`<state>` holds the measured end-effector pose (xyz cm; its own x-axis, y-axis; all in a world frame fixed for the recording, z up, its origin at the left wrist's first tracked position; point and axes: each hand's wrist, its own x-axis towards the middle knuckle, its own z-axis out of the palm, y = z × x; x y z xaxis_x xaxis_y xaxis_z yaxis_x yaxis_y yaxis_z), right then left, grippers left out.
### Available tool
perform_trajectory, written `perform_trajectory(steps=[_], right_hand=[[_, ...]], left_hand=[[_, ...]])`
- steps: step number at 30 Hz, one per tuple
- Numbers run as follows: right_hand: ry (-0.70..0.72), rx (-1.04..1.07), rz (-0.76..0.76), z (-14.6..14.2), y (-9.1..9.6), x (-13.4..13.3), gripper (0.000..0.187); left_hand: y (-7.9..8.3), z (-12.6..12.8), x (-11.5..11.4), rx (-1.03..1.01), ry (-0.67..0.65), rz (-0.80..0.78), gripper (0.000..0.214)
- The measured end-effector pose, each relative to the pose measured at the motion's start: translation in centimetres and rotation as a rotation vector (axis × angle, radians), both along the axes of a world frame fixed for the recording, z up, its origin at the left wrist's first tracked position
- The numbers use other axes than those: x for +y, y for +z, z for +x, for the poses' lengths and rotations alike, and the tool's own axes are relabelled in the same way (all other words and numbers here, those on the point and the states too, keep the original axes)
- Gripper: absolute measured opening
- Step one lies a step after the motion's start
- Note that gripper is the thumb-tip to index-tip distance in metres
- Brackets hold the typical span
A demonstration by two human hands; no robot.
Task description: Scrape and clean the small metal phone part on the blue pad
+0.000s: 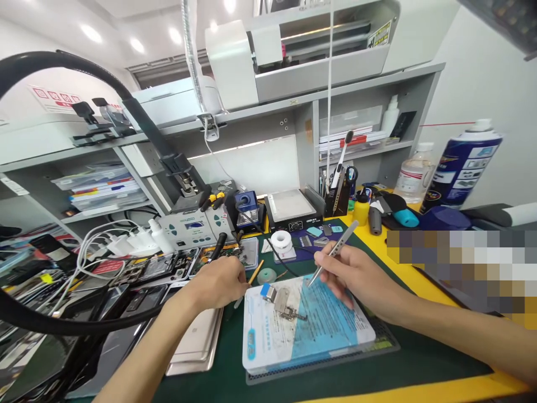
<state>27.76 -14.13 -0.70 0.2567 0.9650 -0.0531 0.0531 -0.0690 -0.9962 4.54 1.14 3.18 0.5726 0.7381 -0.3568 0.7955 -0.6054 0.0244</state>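
1. Small metal board [287,305] lies on the blue-white pad [319,336], near centre.
2. Right hand [356,274] pinches tweezers [333,252], tips just right of the board.
3. Left hand [218,282] clenched around a black-handled soldering iron [218,246], left of the pad.
4. Solder spool [280,242] beyond.

You sit at a workbench with a yellow top [419,386], most of it covered by a dark green mat [235,380]. Behind it stands a grey shelving unit [302,120] with open compartments holding stacked folders and boxes. White machines [302,50] rest on its top board. The wall [474,73] to your right is plain white. The ceiling [138,22] is white too, with round recessed lights [90,32] glowing brightly. A lit strip under the shelf brightens the pale panel [251,165] at the back of the bench.
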Motion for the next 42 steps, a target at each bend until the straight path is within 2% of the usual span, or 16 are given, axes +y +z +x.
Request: perform_trajectory(steps=[13, 17, 23, 27, 34, 42], right_hand=[[0.030, -0.012, 0.002, 0.0, 0.1, -0.1, 0.053], [0.029, -0.014, 0.002, 0.0, 0.2, -0.1, 0.052], [0.043, -0.025, -0.002, 0.0, 0.5, -0.3, 0.052], [0.041, -0.034, 0.006, -0.1, 0.6, -0.1, 0.053], [0.096, -0.110, 0.058, -0.5, 0.9, -1.0, 0.053], [0.215, -0.320, 0.135, -0.5, 0.7, -1.8, 0.042]], left_hand=[[0.3, 1.6, 0.3, -0.025, 0.059, -0.013, 0.034], [0.9, 1.3, 0.4, -0.086, 0.078, -0.033, 0.033], [3.3, -2.3, 0.7, -0.430, 0.125, -0.041, 0.027], [3.7, -3.6, -1.0, -0.755, 0.106, -0.057, 0.030], [2.2, -1.1, -4.9, -1.051, 0.004, -0.122, 0.020], [1.3, 1.1, -5.2, -1.219, -0.093, -0.317, 0.013]])
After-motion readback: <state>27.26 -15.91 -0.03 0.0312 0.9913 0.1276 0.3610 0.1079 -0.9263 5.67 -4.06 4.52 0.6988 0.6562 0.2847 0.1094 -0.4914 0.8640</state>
